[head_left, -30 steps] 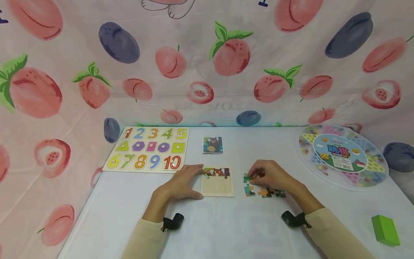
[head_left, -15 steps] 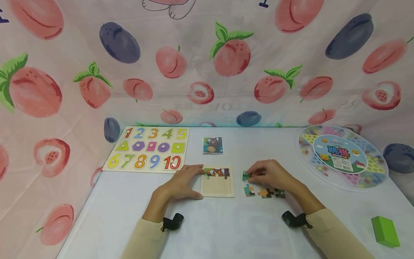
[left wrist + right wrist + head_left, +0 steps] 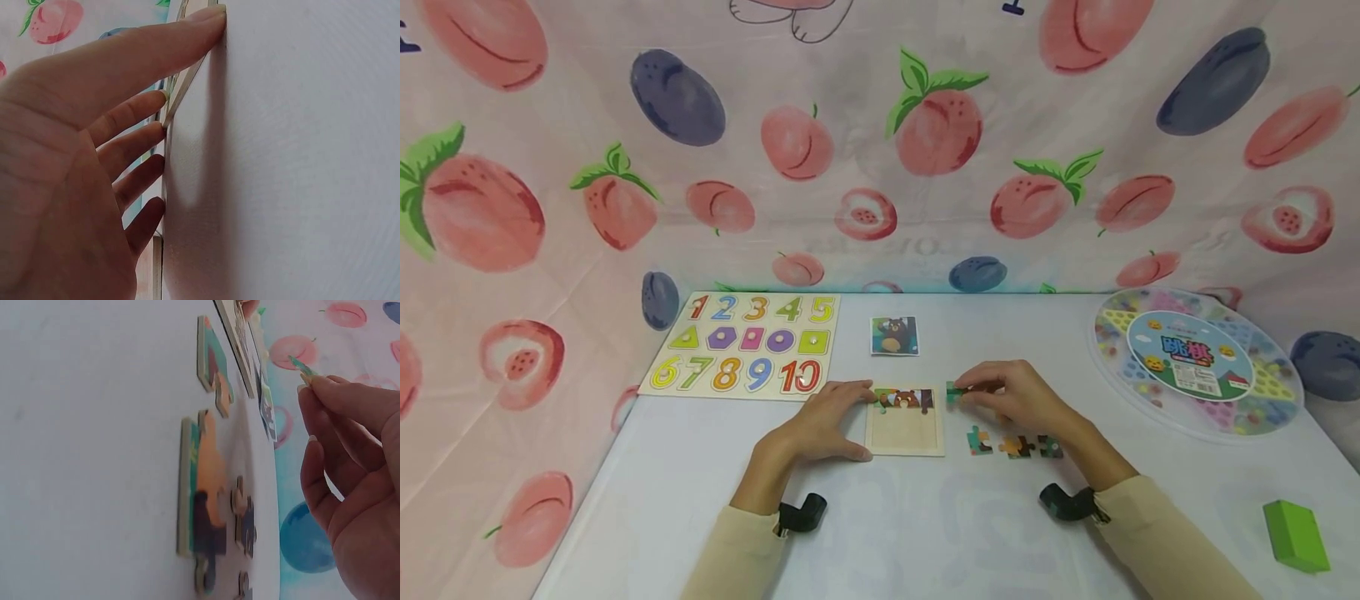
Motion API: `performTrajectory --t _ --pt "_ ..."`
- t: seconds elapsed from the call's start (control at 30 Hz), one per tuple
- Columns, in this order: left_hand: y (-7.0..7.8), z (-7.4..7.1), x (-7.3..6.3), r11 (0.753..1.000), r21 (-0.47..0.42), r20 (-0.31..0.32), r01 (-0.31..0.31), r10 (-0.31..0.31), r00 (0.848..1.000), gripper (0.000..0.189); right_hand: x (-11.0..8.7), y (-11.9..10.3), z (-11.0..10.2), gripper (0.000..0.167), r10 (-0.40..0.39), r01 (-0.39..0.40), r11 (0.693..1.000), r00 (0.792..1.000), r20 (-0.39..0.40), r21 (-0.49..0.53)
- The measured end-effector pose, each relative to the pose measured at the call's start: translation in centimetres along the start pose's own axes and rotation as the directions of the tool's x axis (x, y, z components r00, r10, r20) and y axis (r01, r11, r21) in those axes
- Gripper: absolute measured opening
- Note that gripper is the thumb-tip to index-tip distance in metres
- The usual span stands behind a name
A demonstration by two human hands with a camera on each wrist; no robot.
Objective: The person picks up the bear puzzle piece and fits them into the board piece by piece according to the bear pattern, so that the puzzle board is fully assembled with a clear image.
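Observation:
My left hand (image 3: 818,427) rests at the left side of a small wooden puzzle tray (image 3: 906,435), thumb near its lower corner and fingers toward the upper one. In the left wrist view the fingers look extended and spread along the tray's edge. A strip of joined pieces (image 3: 904,400) with a bear's face fills the tray's top. Just right of the tray, my right hand (image 3: 1022,398) pinches a green puzzle piece (image 3: 953,393) between thumb and fingers; the right wrist view shows this piece raised off the table. Several loose puzzle pieces (image 3: 1017,447) lie below that hand.
A bear picture card (image 3: 894,337) lies behind the tray. At the back left is a number-and-shape board (image 3: 741,346), its corner close to my left hand. A round board-game box (image 3: 1195,362) sits at the back right, a green block (image 3: 1296,536) at the near right.
My right hand has lifted the green puzzle piece from the loose group and carried it left and slightly back, closer to the tray. The left hand and the tray have stayed put.

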State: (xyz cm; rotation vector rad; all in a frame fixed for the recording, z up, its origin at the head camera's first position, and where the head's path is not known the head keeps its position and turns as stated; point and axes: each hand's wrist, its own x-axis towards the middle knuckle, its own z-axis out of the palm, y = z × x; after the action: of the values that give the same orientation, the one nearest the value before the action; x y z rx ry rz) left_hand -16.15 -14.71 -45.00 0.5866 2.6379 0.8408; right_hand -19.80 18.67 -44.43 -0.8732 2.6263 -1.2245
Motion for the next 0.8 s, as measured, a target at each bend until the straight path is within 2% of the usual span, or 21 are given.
performTrajectory --t 0.23,0.53,0.8 --pt "-0.2 0.0 0.0 1.0 0.009 -0.002 -0.01 0.01 1.0 0.077 1.0 -1.0 0.9 0.026 0.022 -0.023 0.999 0.999 0.047 0.038" --pt "-0.2 0.1 0.0 1.0 -0.001 0.0 -0.009 0.009 1.0 0.077 1.8 -1.9 2.0 0.024 -0.008 0.004 0.998 0.998 0.061 0.064" --pt "-0.2 -0.1 0.0 1.0 0.005 0.007 -0.005 0.005 1.0 0.077 2.6 -2.3 3.3 0.026 0.016 -0.026 0.995 0.994 0.107 0.095"
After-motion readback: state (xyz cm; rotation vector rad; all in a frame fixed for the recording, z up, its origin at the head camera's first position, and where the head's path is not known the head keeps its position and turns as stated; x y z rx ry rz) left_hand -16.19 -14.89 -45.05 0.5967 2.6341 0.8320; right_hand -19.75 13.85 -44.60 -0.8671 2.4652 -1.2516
